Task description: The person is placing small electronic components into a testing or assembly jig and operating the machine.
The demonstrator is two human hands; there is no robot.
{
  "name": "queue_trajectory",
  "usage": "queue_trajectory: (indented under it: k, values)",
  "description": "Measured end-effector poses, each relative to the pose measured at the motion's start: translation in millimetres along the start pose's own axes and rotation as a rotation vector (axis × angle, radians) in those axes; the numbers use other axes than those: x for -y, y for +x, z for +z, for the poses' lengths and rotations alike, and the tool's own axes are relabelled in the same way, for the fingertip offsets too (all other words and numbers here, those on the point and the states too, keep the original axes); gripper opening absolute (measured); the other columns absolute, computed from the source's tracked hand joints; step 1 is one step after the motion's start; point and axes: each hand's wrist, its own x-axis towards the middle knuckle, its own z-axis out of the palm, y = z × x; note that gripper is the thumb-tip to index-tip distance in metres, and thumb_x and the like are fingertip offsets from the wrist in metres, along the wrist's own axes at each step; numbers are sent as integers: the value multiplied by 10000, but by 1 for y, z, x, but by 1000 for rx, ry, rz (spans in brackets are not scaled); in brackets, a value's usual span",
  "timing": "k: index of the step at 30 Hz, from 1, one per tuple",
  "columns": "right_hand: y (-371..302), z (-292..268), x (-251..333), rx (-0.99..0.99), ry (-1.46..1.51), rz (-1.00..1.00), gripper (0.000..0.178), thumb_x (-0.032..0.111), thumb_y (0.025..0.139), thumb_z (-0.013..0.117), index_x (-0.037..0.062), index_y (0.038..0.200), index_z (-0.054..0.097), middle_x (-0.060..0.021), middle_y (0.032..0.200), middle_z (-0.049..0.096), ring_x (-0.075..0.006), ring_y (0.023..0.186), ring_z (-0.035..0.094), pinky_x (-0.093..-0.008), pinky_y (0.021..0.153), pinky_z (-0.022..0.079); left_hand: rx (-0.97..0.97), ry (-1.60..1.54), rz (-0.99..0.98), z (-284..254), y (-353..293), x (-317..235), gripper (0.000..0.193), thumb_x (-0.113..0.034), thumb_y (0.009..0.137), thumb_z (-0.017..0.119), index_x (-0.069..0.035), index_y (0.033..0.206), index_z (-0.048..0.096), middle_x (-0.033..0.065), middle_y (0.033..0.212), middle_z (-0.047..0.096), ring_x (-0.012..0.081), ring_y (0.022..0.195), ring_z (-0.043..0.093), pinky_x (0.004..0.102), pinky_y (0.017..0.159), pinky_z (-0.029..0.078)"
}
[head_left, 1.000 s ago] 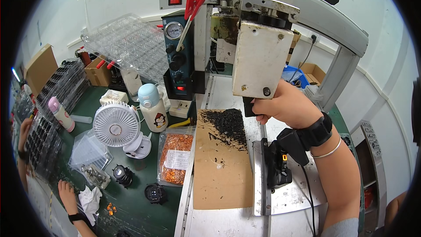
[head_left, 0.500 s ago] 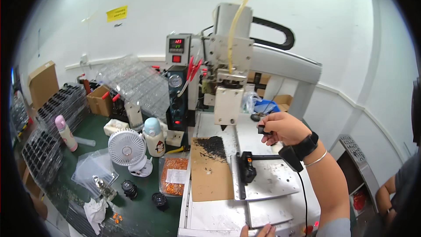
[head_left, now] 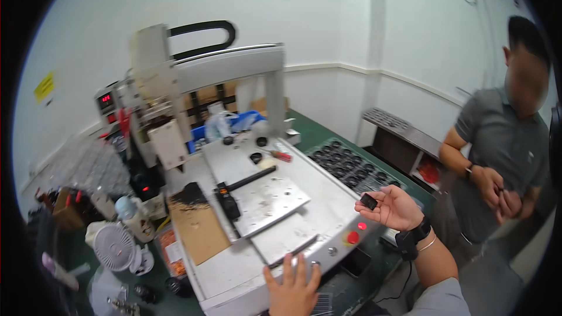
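Observation:
Palm up beyond the machine's right front corner, my right hand point(head_left: 395, 209) holds a small black part point(head_left: 368, 201) at its fingertips. The part looks squarish; its exact kind is too small to make out. My left hand point(head_left: 293, 288) rests with spread fingers at the front edge of the white machine bed point(head_left: 219, 278) and holds nothing. Ahead of it lies a metal plate point(head_left: 275, 202) with a black clamp-like fixture point(head_left: 227, 201) and a dark bar. Red buttons point(head_left: 352, 237) sit on the machine's front, between my two hands.
Brown cardboard point(head_left: 202, 237) with black bits lies left of the plate. A tray of round black parts point(head_left: 342, 164) and a red-handled screwdriver point(head_left: 282, 155) are to the right. A fan point(head_left: 115, 247) stands left. A person in a grey shirt point(head_left: 497, 134) sits at right.
The view has swung to the right, bringing in the person and the tray. My right hand has turned palm up, past the plate's right side. More of my left hand shows.

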Motion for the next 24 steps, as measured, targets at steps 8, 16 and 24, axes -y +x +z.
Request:
queue_trajectory:
  k: [8, 16, 24]
  values:
    - [-93, -32, 1, -129, 408, -371, 623, 366, 917, 247, -197, 1155, 366, -350, 1238, 369, -442, 1203, 343, -493, 1027, 279, 67, 17, 33, -11, -1, -5, 665, -326, 694, 647, -110, 1277, 412, 193, 1372, 286, 400, 1287, 193, 665, 943, 164]
    - [-130, -35, 4, -206, 460, -634, 590, 325, 923, 242, -205, 1178, 291, -340, 1225, 378, -439, 1199, 345, -485, 1026, 291, 133, 61, 25, -18, 2, -9, 691, -337, 712, 637, -103, 1306, 372, 217, 1367, 277, 419, 1282, 188, 659, 949, 163]
    - [-135, -51, 11, -243, 511, -733, 544, 312, 916, 293, -158, 1187, 256, -321, 1259, 324, -454, 1206, 321, -508, 1015, 292, 120, 105, 31, -19, 4, -7, 681, -344, 722, 627, -101, 1304, 372, 221, 1367, 276, 429, 1277, 195, 653, 953, 169]
